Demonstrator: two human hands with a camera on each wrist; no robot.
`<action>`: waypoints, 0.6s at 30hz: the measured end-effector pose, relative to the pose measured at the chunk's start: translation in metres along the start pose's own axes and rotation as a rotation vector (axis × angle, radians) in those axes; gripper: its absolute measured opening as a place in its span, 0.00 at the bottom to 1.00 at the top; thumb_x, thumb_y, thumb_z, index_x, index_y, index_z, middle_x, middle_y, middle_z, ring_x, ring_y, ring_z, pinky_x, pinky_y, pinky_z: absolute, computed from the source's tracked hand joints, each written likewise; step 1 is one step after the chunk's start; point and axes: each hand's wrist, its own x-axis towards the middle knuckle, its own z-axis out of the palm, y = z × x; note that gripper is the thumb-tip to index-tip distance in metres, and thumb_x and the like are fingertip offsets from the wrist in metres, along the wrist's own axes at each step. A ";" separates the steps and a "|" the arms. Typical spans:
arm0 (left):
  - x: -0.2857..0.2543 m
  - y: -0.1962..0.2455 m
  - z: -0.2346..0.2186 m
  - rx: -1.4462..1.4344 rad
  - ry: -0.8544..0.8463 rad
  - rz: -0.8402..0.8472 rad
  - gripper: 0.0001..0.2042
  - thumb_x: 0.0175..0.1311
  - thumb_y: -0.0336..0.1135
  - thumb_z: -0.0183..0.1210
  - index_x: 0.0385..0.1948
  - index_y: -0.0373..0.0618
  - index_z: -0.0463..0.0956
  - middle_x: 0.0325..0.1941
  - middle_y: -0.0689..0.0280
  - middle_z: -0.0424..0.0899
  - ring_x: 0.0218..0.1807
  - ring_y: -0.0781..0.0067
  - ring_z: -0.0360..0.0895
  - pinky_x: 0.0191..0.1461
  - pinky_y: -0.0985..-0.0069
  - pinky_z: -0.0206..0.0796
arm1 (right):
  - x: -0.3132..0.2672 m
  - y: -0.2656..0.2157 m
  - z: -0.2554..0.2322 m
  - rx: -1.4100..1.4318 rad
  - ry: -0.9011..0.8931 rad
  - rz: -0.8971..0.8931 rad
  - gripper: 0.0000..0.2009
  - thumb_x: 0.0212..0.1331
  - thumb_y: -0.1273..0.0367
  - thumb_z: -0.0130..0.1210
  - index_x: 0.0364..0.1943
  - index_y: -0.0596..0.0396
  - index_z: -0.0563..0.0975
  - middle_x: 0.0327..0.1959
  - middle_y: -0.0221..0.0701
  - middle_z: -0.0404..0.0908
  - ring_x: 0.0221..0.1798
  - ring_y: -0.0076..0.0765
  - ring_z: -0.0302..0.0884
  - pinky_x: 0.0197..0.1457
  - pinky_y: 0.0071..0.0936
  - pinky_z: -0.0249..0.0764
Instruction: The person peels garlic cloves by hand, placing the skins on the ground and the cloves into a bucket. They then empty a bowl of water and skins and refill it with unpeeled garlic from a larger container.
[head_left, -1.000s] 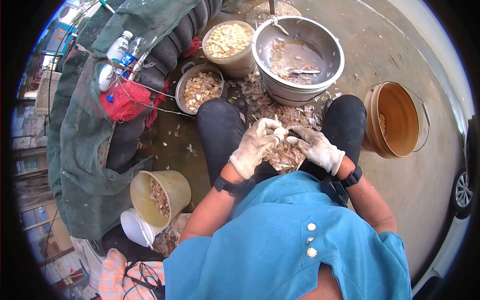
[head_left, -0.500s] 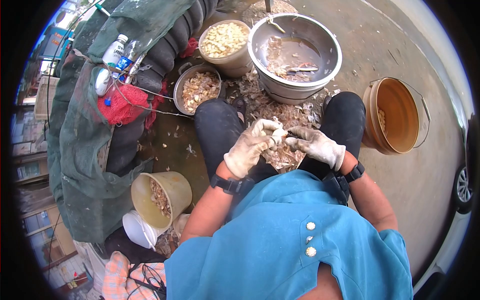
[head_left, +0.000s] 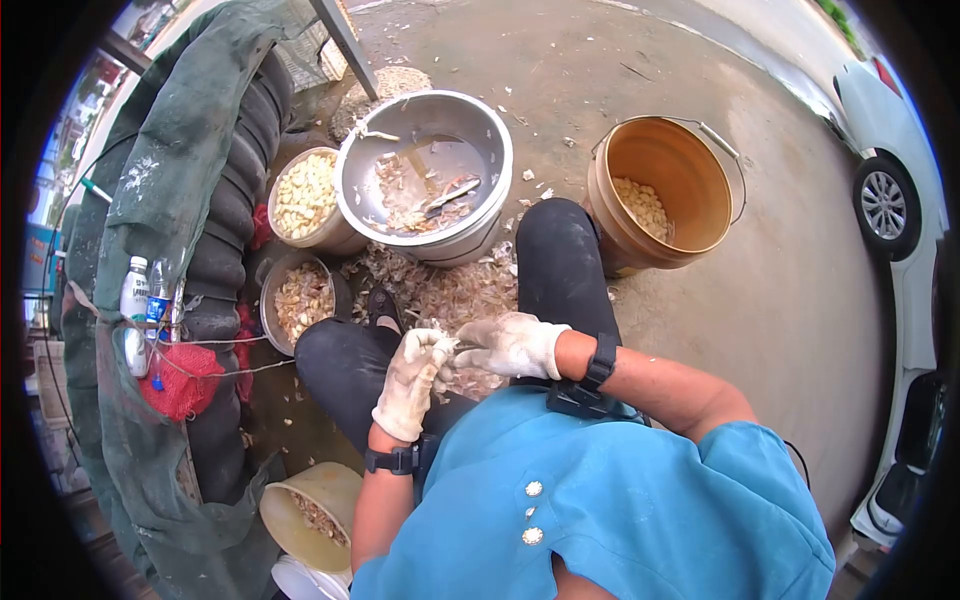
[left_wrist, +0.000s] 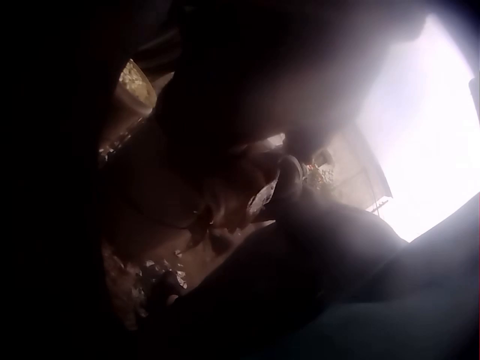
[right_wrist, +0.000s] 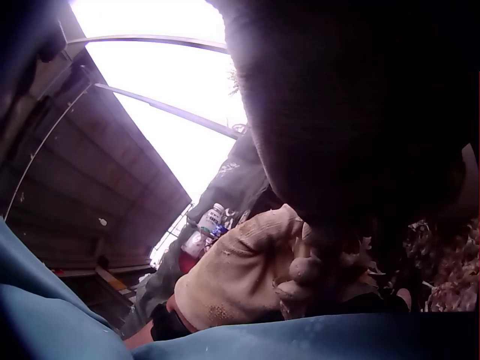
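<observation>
Both hands wear whitish work gloves and meet between the knees in the head view. The left hand (head_left: pixel 408 388) holds a pale piece of garlic (head_left: pixel 447 343) at its curled fingertips. Close against it, the right hand (head_left: pixel 518 345) pinches a thin dark tool (head_left: pixel 467 348), mostly hidden by the fingers. In the right wrist view the left glove (right_wrist: pixel 240 274) shows its bent fingers, while the right hand is a dark shape above. Deep shadow covers most of the left wrist view. Garlic skins (head_left: pixel 465 295) lie heaped on the ground below the hands.
Ahead stands a metal basin (head_left: pixel 497 150) holding skins and a knife-like tool. Left of it are a tub of peeled cloves (head_left: pixel 305 195) and a pot of garlic (head_left: pixel 303 300). An orange bucket (head_left: pixel 690 250) with cloves stands right; a cream bucket (head_left: pixel 345 490) lies tilted at lower left.
The head view has swung right, so basin, tubs and hands appear further left and more of the car shows. The right forearm now lies more crosswise. Both hands stay together at the garlic.
</observation>
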 end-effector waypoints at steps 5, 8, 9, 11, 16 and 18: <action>0.001 0.007 0.006 -0.025 0.018 -0.020 0.17 0.70 0.47 0.56 0.48 0.43 0.71 0.28 0.73 0.74 0.26 0.87 0.69 0.29 0.87 0.62 | -0.004 0.003 -0.004 0.043 0.001 0.030 0.29 0.66 0.46 0.48 0.62 0.50 0.71 0.50 0.48 0.81 0.56 0.55 0.76 0.60 0.43 0.71; 0.004 0.006 0.008 -0.014 0.009 -0.021 0.13 0.72 0.43 0.53 0.45 0.43 0.70 0.27 0.73 0.74 0.25 0.88 0.68 0.29 0.88 0.62 | 0.000 0.011 -0.005 0.154 -0.043 -0.028 0.33 0.66 0.43 0.47 0.65 0.54 0.69 0.61 0.48 0.75 0.66 0.52 0.69 0.68 0.39 0.64; 0.004 0.004 0.009 0.005 0.018 -0.011 0.13 0.72 0.44 0.53 0.45 0.42 0.70 0.27 0.73 0.74 0.25 0.88 0.68 0.29 0.88 0.62 | -0.001 0.014 -0.005 0.156 -0.037 -0.027 0.33 0.66 0.43 0.47 0.65 0.54 0.69 0.61 0.48 0.75 0.66 0.52 0.69 0.68 0.39 0.64; 0.006 0.002 0.010 0.002 -0.012 0.038 0.14 0.73 0.45 0.52 0.45 0.41 0.69 0.27 0.72 0.74 0.25 0.88 0.68 0.29 0.87 0.63 | -0.001 0.016 -0.008 0.208 -0.122 -0.013 0.33 0.66 0.43 0.46 0.65 0.54 0.68 0.63 0.46 0.73 0.67 0.51 0.67 0.69 0.38 0.63; 0.005 0.003 0.013 -0.041 -0.043 0.053 0.15 0.74 0.45 0.51 0.48 0.41 0.69 0.30 0.71 0.73 0.26 0.85 0.66 0.29 0.85 0.60 | -0.011 0.008 -0.020 0.373 -0.128 0.017 0.30 0.66 0.47 0.50 0.61 0.55 0.73 0.61 0.45 0.75 0.66 0.47 0.70 0.68 0.35 0.64; 0.006 0.006 0.011 -0.030 -0.052 0.074 0.18 0.73 0.49 0.52 0.47 0.42 0.69 0.29 0.71 0.72 0.26 0.85 0.66 0.29 0.85 0.60 | -0.010 0.005 -0.024 0.400 -0.140 0.053 0.28 0.66 0.49 0.52 0.60 0.58 0.74 0.54 0.41 0.80 0.53 0.38 0.78 0.60 0.30 0.70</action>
